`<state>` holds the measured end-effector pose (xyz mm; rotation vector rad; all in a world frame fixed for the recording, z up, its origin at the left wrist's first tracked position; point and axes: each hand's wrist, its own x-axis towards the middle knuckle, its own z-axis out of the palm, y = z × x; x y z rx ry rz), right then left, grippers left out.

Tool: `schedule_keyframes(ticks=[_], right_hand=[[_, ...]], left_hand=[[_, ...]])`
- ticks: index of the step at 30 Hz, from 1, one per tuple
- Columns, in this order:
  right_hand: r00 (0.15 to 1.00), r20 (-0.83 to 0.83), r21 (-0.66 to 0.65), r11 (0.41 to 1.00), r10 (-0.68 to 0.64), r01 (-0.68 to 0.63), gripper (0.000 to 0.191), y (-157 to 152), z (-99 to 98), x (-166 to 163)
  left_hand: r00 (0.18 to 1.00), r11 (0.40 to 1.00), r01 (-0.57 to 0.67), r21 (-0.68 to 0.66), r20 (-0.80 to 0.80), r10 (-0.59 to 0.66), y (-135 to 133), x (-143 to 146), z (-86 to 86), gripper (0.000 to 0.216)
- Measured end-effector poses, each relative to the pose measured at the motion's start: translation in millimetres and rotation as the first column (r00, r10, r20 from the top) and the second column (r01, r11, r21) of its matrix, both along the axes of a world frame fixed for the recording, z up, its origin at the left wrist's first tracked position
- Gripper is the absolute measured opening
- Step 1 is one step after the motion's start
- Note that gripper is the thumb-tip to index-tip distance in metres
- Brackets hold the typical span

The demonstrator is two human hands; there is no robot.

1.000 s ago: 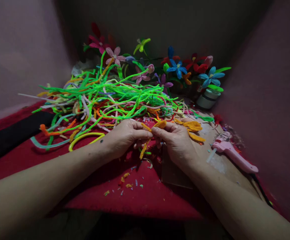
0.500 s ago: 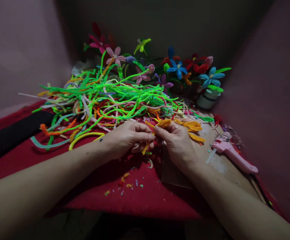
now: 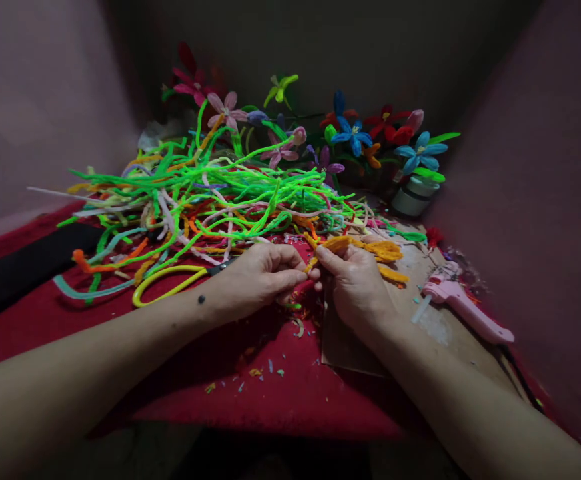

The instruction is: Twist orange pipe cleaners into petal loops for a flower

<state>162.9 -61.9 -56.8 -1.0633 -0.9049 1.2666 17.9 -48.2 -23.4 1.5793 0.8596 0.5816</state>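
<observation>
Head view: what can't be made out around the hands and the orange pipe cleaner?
- Orange pipe cleaner: its middle is hidden by the fingers of the left hand and right hand.
- Scissors: blades covered by the left hand.
- Glue gun: cord lost in dark shadow.

Left hand (image 3: pixel 257 277) and right hand (image 3: pixel 355 287) meet fingertip to fingertip at centre, on the red cloth-covered table (image 3: pixel 290 393), pinching a short orange pipe-cleaner piece (image 3: pixel 331 247) between them. Behind both: tangled heap of green, orange and pale pipe cleaners (image 3: pixel 205 200). Behind the heap, against the back wall: row of pipe-cleaner flowers (image 3: pixel 350 133). Left of left hand: yellow-handled scissors (image 3: pixel 170 281). Right of right hand: pink glue gun (image 3: pixel 463 308), on a flat cardboard sheet (image 3: pixel 435 327). Small round tape roll (image 3: pixel 413 198) behind the gun.
</observation>
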Motion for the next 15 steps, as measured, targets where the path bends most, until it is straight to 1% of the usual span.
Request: schedule_keyframes(ticks=[3, 5, 7, 8, 9, 11, 13, 15], right_hand=[[0.999, -0.046, 0.016, 1.000, 0.026, -0.025, 0.018, 2, -0.9, 1], [0.998, -0.068, 0.023, 1.000, 0.017, -0.015, 0.017, 4, 1.7, 3], [0.995, -0.099, 0.016, 0.999, -0.028, 0.029, 0.015, 6, 6.7, 7], [0.992, -0.117, 0.007, 0.999, -0.051, 0.052, 0.014, 6, 9.6, 9], [0.990, -0.129, -0.007, 0.998, -0.062, 0.062, 0.015, 7, 12.1, 10], [0.990, -0.140, -0.034, 0.999, -0.032, 0.027, 0.017, 6, 15.2, 11], [0.988, -0.140, -0.044, 0.997, 0.058, -0.065, 0.019, 5, 15.0, 10], [0.980, -0.128, -0.051, 0.986, 0.154, -0.161, 0.018, 3, 12.6, 7]], left_hand=[[1.000, 0.997, 0.022, -0.076, -0.008, -0.022, -1, -2, 0.6, 0.018], [0.998, 0.991, 0.043, -0.126, -0.030, -0.047, 1, -5, 1.0, 0.019], [0.993, 0.989, 0.063, -0.130, -0.091, -0.075, 3, -8, 2.8, 0.017], [0.989, 0.992, 0.054, -0.116, -0.131, -0.070, 4, -10, 4.3, 0.015], [0.985, 0.996, 0.027, -0.088, -0.166, -0.041, 6, -11, 5.9, 0.012], [0.981, 0.997, -0.082, -0.004, -0.176, 0.080, 9, -13, 8.1, 0.010], [0.976, 0.980, -0.197, 0.042, -0.087, 0.200, 12, -15, 7.3, 0.012], [0.972, 0.972, -0.235, 0.012, 0.030, 0.235, 16, -15, 3.2, 0.019]])
